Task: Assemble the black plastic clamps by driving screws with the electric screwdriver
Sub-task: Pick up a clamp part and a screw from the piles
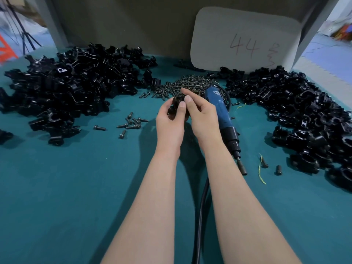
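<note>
One black clamp (176, 106) is up off the counter (57, 187), pinched between the left hand (169, 126) and right hand (202, 119). Big clamp heaps sit far left (66, 86) and right (297, 111). The screw pile (188, 83) is far middle, with stray screws (131, 122) nearer left. The blue electric screwdriver (222, 113) lies flat just right of the hands, bit pointing near.

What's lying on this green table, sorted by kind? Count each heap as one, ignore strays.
Heaps of black clamp parts: 2
Heap of screws: 1
Blue electric screwdriver: 1
Card marked 44: 1
Total: 5
</note>
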